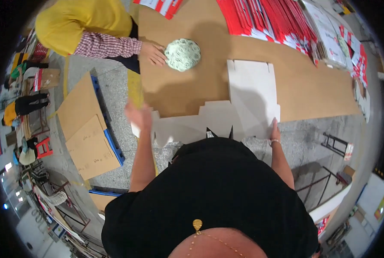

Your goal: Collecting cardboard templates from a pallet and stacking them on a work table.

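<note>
A flat, die-cut white cardboard box blank (252,84) lies partly on the brown table and reaches over its near edge towards my body. My right hand (275,131) is closed at the blank's right edge, its fingers pointing away from me. At the other end, my left hand (139,117) is beside the blank's left flaps, smeared by motion, so its fingers cannot be made out. A white flap corner shows just under it.
A co-worker's hand (153,52) touches a round, pale green bundle of loops (182,55) on the table (312,92). Red-and-white folded cartons (265,19) are stacked at the far right. Brown cardboard sheets (91,142) lie on a blue pallet (114,148) to the left.
</note>
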The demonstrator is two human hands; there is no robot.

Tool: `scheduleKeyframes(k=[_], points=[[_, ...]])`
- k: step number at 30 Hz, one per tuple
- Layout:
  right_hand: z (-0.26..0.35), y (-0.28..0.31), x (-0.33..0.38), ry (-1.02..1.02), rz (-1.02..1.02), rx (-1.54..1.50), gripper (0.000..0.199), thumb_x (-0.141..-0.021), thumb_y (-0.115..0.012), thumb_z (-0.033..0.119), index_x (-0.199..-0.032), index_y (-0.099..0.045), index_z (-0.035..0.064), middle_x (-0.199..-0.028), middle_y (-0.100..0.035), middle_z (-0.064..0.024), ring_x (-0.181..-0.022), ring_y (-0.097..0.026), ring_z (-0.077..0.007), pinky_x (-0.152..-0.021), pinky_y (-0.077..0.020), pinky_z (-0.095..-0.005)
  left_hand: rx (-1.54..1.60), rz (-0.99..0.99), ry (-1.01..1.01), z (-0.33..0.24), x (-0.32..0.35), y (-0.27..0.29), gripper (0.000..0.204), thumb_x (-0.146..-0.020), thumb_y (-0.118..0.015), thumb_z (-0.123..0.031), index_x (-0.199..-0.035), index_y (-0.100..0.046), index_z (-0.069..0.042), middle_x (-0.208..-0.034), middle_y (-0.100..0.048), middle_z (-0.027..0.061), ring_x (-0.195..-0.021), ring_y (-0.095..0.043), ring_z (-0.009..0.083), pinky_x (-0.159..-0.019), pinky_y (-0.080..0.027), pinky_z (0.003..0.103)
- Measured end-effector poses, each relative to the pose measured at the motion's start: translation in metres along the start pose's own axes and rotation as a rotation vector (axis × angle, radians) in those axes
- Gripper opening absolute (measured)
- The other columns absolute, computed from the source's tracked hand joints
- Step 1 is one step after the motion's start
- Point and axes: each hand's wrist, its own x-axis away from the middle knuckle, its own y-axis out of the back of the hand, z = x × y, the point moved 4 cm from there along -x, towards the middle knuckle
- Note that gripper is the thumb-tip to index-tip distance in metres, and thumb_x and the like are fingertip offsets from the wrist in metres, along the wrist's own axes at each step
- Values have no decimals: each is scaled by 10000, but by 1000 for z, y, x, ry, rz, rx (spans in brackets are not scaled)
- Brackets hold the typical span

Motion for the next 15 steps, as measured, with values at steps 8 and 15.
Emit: scheduleKeyframes(k=[8, 15], points=[[26, -14, -16, 154, -64, 336, 900, -764, -384, 687, -1186, -454, -105, -1161, -483, -324, -1137, -447, -413, -967, -343, -410, 435, 341, 611, 180, 51, -24, 717, -755, -601, -540, -991, -538, 134, -858, -625, 199, -789, -604, 283, -709, -472, 350], [67, -10, -37, 126, -254, 353, 809, -736, -518, 642, -1120, -481, -68, -1097, -534, -304, -1064, -511, -406, -888, -406, -418, 158, 373, 659, 145, 54, -38, 811, -723, -554, -635, -992, -537, 129, -987, -585, 260, -950, -564, 332, -851, -418, 382]])
